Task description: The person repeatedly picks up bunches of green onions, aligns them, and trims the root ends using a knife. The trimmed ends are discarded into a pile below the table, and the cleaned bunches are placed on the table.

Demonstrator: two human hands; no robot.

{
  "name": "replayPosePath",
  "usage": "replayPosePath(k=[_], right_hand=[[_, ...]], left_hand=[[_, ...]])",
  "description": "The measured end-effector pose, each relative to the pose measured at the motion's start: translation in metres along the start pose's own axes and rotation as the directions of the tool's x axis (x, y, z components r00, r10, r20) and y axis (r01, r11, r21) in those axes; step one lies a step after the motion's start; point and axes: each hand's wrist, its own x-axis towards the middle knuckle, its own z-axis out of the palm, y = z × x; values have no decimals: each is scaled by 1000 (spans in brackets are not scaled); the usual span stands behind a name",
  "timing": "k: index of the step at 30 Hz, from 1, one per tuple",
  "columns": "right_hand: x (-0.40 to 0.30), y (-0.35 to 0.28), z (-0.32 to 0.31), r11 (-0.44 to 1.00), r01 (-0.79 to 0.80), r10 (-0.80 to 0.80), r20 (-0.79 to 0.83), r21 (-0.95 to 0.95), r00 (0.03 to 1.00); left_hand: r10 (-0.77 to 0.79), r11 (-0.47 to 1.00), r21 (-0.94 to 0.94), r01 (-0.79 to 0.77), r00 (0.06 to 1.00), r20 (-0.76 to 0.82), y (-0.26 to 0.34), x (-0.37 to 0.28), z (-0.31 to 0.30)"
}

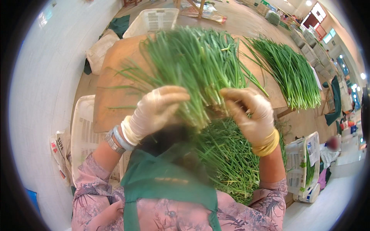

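My left hand (pixel 157 111), in a whitish glove, is closed around the lower stalks of a bunch of garlic chives (pixel 179 69). Motion blurs these stalks, whose pale ends point down towards me. Right of it, a thick pile of chives (pixel 219 60) lies on the brown tabletop (pixel 108 101), leaves pointing away. My gloved right hand (pixel 251 115) is at the pale root ends of that pile, fingers bent and thumb apart from the forefinger. Whether a stalk is between its fingertips is not clear. Below the table edge lies a heap of loose green leaves (pixel 237 161).
Another chive bundle (pixel 289 72) lies at the table's right end. White plastic crates stand at the left (pixel 83 115), behind the table (pixel 157 21) and at the right (pixel 297 161). A white wall (pixel 49 101) runs along the left. Stacked crates (pixel 318 52) line the far right.
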Motion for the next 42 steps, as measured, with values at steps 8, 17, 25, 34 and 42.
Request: replayPosePath(k=[8, 17, 25, 34, 42], right_hand=[[16, -11, 100, 805, -66, 301, 311, -589, 901], [25, 36, 91, 927, -106, 126, 33, -360, 991], [-89, -82, 147, 506, -717, 585, 420, 479, 694], [-129, -61, 164, 418, -774, 552, 544, 475, 632], [-178, -40, 166, 693, -590, 587, 150, 414, 795]], left_hand=[[-155, 988, -10, 155, 984, -85, -3, -92, -8], [-397, 853, -424, 303, 905, -152, -7, -145, -26], [-622, 82, -870, 486, 707, 336, 10, -156, -6], [-662, 183, -832, 524, 691, 289, 7, -167, 28], [-677, 371, -769, 521, 719, 160, 21, -158, 42]])
